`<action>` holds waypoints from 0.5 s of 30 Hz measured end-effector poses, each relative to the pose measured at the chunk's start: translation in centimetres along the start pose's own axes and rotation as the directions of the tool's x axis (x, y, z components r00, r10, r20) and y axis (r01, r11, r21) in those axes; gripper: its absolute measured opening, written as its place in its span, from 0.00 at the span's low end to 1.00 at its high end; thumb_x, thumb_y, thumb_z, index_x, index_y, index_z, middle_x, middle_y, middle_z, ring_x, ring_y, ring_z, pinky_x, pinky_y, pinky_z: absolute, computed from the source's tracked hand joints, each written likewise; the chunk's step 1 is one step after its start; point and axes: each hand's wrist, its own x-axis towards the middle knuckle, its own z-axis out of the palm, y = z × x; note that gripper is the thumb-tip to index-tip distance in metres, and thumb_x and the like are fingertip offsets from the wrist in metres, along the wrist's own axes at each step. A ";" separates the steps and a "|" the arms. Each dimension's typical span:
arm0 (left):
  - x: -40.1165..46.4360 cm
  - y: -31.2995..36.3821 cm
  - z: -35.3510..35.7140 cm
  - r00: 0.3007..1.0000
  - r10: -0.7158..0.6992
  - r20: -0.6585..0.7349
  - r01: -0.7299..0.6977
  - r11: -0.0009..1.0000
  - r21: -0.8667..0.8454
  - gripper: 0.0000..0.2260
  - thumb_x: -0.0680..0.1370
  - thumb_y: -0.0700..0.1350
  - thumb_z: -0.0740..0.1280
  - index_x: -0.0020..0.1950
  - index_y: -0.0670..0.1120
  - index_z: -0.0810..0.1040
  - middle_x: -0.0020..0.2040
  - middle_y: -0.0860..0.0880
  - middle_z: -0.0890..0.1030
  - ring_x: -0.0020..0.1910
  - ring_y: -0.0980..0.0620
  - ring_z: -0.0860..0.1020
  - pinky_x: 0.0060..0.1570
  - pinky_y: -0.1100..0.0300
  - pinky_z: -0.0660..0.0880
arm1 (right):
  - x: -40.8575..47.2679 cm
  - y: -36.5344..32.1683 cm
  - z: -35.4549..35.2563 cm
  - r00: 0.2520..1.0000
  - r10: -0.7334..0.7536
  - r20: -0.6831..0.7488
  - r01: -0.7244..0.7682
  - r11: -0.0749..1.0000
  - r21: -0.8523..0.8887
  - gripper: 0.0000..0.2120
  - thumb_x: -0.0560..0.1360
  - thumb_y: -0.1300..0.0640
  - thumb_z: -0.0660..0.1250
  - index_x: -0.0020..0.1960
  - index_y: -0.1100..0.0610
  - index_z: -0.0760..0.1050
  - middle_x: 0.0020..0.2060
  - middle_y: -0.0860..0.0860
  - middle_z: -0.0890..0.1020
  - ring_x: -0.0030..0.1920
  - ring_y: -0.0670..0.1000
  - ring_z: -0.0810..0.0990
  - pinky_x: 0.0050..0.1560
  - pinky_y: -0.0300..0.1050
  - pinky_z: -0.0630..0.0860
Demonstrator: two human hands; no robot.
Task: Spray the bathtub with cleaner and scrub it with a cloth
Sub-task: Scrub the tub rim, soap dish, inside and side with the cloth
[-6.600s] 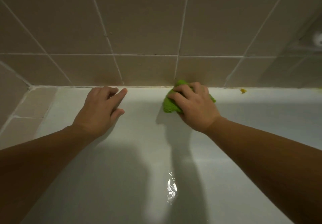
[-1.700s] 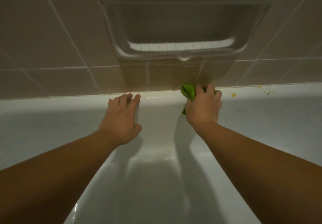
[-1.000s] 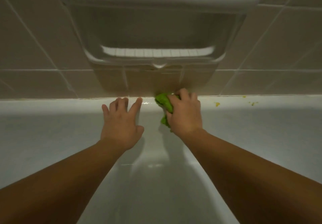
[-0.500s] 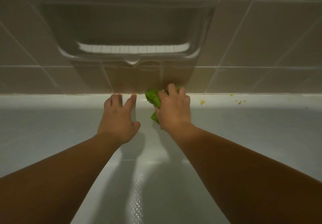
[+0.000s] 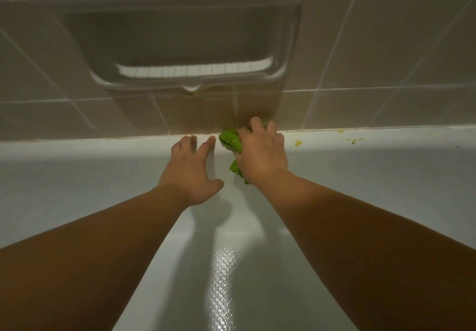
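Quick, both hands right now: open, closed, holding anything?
Left hand: open, fingers spread flat against the tub wall.
Right hand: grips the green cloth at the tub rim.

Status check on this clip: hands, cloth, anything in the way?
Right hand grips green cloth on the tub ledge at the tile seam. Left hand open, braced on the ledge. Yellow specks on the ledge to the right. Nothing blocking.

Dim, warm light; glare streaks the bathtub [image 5: 221, 279] floor, soft arm shadows, wide-angle bending at edges.
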 end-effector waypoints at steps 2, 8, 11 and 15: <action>0.0 0.0 -0.2 1.000 0.007 0.009 -0.007 1.000 0.027 0.46 0.70 0.61 0.72 0.83 0.58 0.51 0.76 0.45 0.57 0.77 0.44 0.53 0.74 0.48 0.64 | -0.5 2.5 -0.6 0.999 0.036 0.011 -0.036 0.999 -0.018 0.20 0.74 0.49 0.75 0.63 0.52 0.77 0.61 0.52 0.70 0.59 0.60 0.68 0.57 0.55 0.71; 0.4 2.1 0.0 0.997 0.059 0.044 -0.062 0.994 0.089 0.48 0.71 0.64 0.71 0.83 0.56 0.48 0.76 0.46 0.57 0.78 0.43 0.53 0.74 0.46 0.66 | -2.5 9.3 -3.5 0.981 0.110 -0.161 -0.098 0.992 0.077 0.18 0.73 0.54 0.74 0.62 0.53 0.78 0.58 0.53 0.73 0.57 0.59 0.69 0.59 0.57 0.72; 0.6 3.6 0.8 0.994 0.106 0.026 -0.108 0.989 0.097 0.47 0.70 0.64 0.70 0.83 0.56 0.49 0.75 0.45 0.58 0.77 0.42 0.55 0.74 0.46 0.66 | -2.8 11.2 -2.0 0.968 0.220 -0.124 -0.218 0.975 0.030 0.18 0.75 0.53 0.73 0.63 0.51 0.76 0.61 0.53 0.72 0.60 0.60 0.68 0.59 0.56 0.71; 1.2 6.0 2.3 0.985 0.175 -0.013 -0.171 0.975 0.145 0.45 0.71 0.65 0.67 0.83 0.56 0.49 0.74 0.45 0.59 0.74 0.42 0.54 0.77 0.44 0.60 | -2.6 9.2 0.4 0.970 0.156 -0.187 -0.157 0.988 0.014 0.21 0.77 0.39 0.63 0.62 0.52 0.73 0.62 0.55 0.72 0.61 0.61 0.69 0.62 0.59 0.69</action>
